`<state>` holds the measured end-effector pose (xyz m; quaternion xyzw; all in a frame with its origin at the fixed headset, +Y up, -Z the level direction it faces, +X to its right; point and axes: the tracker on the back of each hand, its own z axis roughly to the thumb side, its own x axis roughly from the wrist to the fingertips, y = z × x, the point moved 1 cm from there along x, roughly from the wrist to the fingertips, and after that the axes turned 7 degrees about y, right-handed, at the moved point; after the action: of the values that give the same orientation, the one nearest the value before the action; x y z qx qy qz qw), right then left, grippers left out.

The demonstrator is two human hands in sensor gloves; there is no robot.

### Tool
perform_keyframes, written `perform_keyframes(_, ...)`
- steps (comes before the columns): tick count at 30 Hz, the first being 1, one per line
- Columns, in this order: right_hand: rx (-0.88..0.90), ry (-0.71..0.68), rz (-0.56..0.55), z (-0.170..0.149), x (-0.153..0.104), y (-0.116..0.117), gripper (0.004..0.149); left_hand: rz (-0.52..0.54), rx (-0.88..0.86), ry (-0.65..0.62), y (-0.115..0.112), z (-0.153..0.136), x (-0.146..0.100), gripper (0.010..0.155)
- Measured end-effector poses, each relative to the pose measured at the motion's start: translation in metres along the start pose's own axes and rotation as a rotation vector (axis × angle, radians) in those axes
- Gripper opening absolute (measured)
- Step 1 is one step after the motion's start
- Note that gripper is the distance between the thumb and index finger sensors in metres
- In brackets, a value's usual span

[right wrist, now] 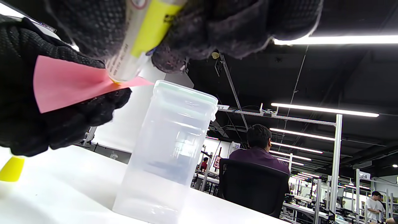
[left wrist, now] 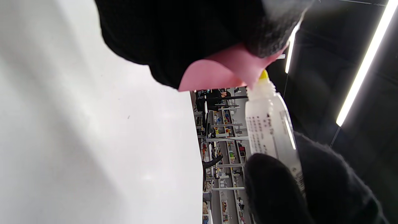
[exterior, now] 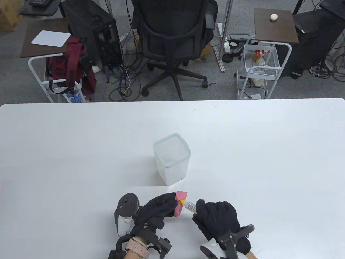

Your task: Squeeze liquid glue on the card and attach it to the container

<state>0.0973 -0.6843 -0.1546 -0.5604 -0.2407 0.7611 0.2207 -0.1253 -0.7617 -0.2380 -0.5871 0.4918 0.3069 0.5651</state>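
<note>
1. The left hand (exterior: 159, 209) holds a pink card (exterior: 179, 204) lifted off the table (exterior: 269, 151), near the table's near edge and about midway along it. Its fingers (right wrist: 93, 112) are curled around the card from below and behind, leaving one face bare and turned toward the other hand, I judge so the glue has a free surface to land on.

2. The right hand (exterior: 218, 221) grips a small glue bottle (exterior: 189, 206), with its fingers closed around the body. The bottle is angled so that its yellow nozzle (left wrist: 263, 75) meets the card near its edge. This looks like the squeezing step, with the bottle tilted tip-first so the liquid runs to the nozzle.

3. The card bends slightly in the left wrist view, so the nozzle is probably pressing on it; whether any glue has come out cannot be told.

4. The translucent lidded container (exterior: 172, 159) stands upright just beyond the hands, toward the middle of the table, apart from both. Its position close by suits a short carry once the card is glued.

5. A yellow cap (right wrist: 11, 169), presumably the bottle's, rests on the table under the left hand in the right wrist view.

6. The bottle carries fine printed text and a yellow label band (right wrist: 152, 29), but the print is too small and blurred to read. No brand can be made out.
</note>
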Motion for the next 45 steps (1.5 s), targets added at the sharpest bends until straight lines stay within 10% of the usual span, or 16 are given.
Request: perform_keyframes(45,-0.006,-0.073,-0.024,0.0084,-0.0038,-0.0015,0.047,-0.014,-0.034,0.011,0.0005,-0.0029,0.0009,0.041)
